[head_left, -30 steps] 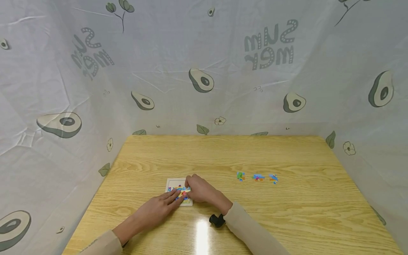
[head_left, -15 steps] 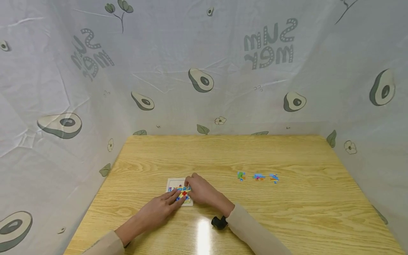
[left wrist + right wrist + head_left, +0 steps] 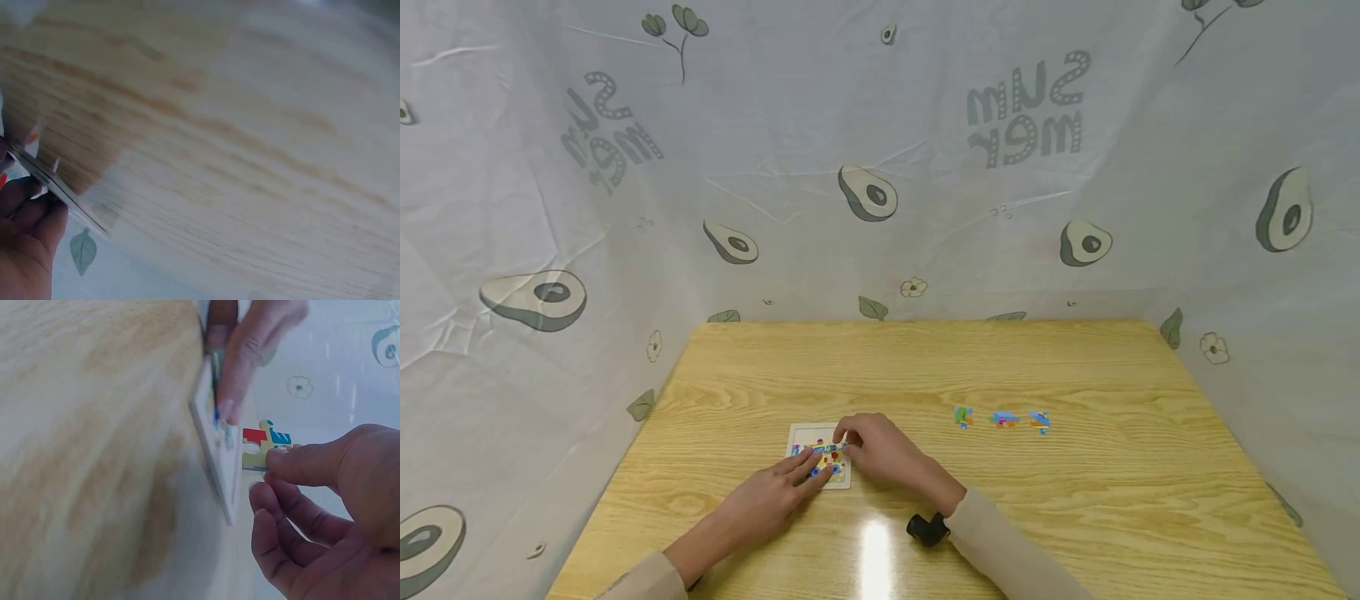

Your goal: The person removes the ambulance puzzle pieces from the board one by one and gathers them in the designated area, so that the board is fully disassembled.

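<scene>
A small square jigsaw board (image 3: 805, 433) with a pale frame and a colourful vehicle picture lies at the table's left-centre. My left hand (image 3: 771, 496) rests on it with fairly straight fingers, touching the pieces at its lower left. At the board's right side my right hand (image 3: 887, 450) pinches a jigsaw piece (image 3: 255, 436) between thumb and fingers. The right wrist view shows this piece yellow, red and blue, raised at an angle off the board. In the left wrist view the left hand (image 3: 31, 231) lies against the board's edge (image 3: 62, 192); most of the picture is out of sight there.
Three loose jigsaw pieces lie in a row to the right: a green one (image 3: 963, 417), a blue-and-pink one (image 3: 1004, 419) and a blue-and-orange one (image 3: 1040, 422). A black device (image 3: 927, 530) sits at the right wrist. A printed curtain (image 3: 925, 225) surrounds the wooden table (image 3: 1075, 500).
The piece under my right fingertips has tilted up from the board, where it lay flatter before. My right hand has shifted slightly; the left hand stays on the board.
</scene>
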Tool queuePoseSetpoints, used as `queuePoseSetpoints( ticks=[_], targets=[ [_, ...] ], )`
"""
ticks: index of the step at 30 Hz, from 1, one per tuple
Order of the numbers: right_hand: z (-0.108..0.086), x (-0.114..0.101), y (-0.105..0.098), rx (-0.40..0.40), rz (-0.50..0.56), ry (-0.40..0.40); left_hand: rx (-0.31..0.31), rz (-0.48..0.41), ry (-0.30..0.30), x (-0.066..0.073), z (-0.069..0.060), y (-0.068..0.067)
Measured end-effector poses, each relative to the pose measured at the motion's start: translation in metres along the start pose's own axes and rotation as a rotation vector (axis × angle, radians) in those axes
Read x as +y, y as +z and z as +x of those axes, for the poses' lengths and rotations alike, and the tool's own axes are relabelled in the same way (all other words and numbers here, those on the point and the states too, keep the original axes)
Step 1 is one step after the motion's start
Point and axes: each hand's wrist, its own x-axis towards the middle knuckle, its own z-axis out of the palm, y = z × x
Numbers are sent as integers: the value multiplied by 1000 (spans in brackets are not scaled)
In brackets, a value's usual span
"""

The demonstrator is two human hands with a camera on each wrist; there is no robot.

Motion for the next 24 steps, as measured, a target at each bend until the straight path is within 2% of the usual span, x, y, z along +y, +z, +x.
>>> queuePoseSetpoints(
  ticks=[9,14,19,24],
  targets=[
    [-13,9,-21,62,42,0,28,-2,-2,0,0,0],
    [-24,17,-29,81,101,38,30,-31,-11,1,-2,1],
    [-31,28,-37,132,159,80,30,-55,-23,1,-2,2],
    [-42,37,-50,161,194,108,32,-60,-14,1,-2,3]
  ],
)
